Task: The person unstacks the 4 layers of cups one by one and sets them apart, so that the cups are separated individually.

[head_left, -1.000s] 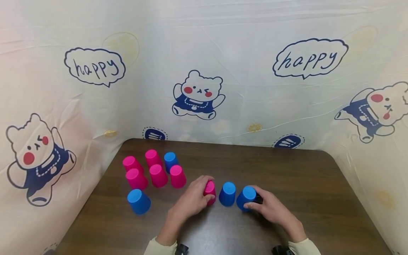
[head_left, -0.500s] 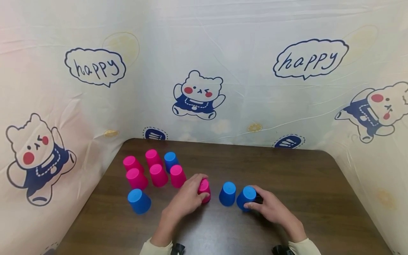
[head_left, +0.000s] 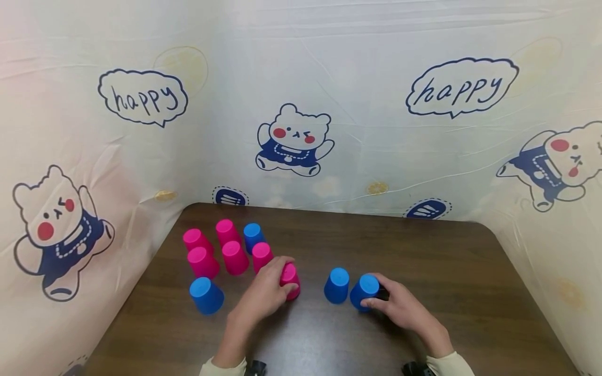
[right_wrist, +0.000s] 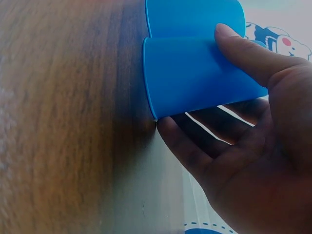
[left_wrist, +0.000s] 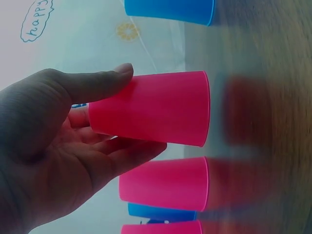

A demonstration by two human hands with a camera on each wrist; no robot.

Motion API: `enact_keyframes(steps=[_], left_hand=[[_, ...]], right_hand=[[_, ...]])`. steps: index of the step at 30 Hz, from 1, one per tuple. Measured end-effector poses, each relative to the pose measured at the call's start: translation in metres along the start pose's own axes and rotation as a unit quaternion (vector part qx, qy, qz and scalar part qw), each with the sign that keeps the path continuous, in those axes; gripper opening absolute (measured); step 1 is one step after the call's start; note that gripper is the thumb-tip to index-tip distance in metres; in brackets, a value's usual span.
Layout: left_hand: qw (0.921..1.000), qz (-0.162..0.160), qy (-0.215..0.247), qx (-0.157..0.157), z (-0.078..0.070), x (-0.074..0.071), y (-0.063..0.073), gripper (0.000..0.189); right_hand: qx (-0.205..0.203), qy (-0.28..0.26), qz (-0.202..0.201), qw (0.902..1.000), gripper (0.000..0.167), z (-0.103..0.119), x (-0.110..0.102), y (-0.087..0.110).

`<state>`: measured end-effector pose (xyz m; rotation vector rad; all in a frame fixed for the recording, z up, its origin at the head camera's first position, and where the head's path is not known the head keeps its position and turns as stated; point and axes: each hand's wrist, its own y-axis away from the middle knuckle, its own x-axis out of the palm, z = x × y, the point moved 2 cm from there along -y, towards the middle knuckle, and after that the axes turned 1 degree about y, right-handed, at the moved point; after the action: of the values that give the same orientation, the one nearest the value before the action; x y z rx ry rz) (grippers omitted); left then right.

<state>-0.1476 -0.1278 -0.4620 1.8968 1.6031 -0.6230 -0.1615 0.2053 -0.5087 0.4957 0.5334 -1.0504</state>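
Note:
My left hand (head_left: 266, 288) holds a pink cup (head_left: 290, 282) upside down, thumb on the near side and fingers round the far side. In the left wrist view that pink cup (left_wrist: 153, 108) has its rim close over the table, with a reflection beneath. My right hand (head_left: 405, 305) grips an upside-down blue cup (head_left: 363, 292) from its right side. The right wrist view shows this blue cup (right_wrist: 195, 75) between thumb and fingers, its rim at the tabletop. Just left of it stands a second blue cup (head_left: 336, 286), untouched by either hand.
Several upside-down pink cups (head_left: 235, 258) stand grouped at the table's back left. One blue cup (head_left: 254, 238) is behind them and another blue cup (head_left: 206, 296) in front. The brown table (head_left: 400, 245) meets a printed cloth backdrop (head_left: 367, 146) at its far edge.
My left hand has moved left with the pink cup, away from the middle blue cup and toward the pink group. The right hand stays put on its blue cup.

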Motion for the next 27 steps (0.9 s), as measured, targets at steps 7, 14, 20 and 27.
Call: enact_keyframes(steps=[7, 14, 20, 27], left_hand=[[0.9996, -0.02, -0.003, -0.021, 0.008, -0.009, 0.004, 0.069], [0.9988, -0.032, -0.003, -0.038, 0.017, -0.019, 0.007, 0.068], [0.9979, -0.039, -0.001, -0.052, 0.025, -0.026, 0.012, 0.072], [0.997, -0.047, -0.012, -0.059, 0.034, -0.032, 0.016, 0.074]], right_hand=[[-0.002, -0.001, -0.001, 1.0, 0.054, 0.001, 0.0, 0.0], [0.005, -0.001, -0.002, 1.0, 0.054, 0.001, 0.0, 0.0], [0.013, -0.001, -0.003, 0.9999, 0.054, 0.001, 0.001, 0.0], [0.018, -0.004, -0.003, 0.9998, 0.055, 0.002, 0.001, 0.0]])
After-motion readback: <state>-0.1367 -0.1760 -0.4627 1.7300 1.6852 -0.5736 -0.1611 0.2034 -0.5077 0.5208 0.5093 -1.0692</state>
